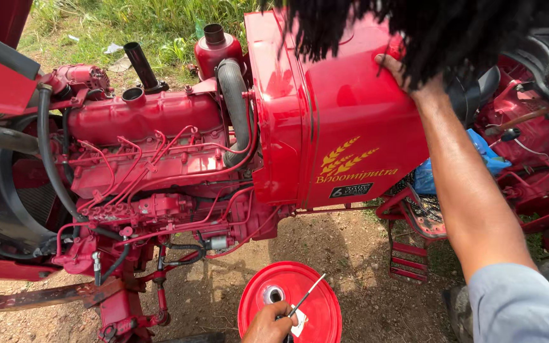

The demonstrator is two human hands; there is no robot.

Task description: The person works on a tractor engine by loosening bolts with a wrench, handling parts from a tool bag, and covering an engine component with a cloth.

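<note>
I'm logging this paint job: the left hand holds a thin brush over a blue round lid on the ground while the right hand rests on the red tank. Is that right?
Not quite: the round lid is red, not blue, as the head view shows. The rest stands: the left hand holds a thin brush over it on the ground, and the right hand rests on the red tank.

We see a glossy red fuel tank carrying a yellow wheat-ear emblem and a small black label, with the engine block and its thin pipes painted the same red, crossed by grey and black hoses. Our right arm wears a pale grey sleeve. Below, the round lid is bright red on brown dirt, and green grass lies beyond.
</note>
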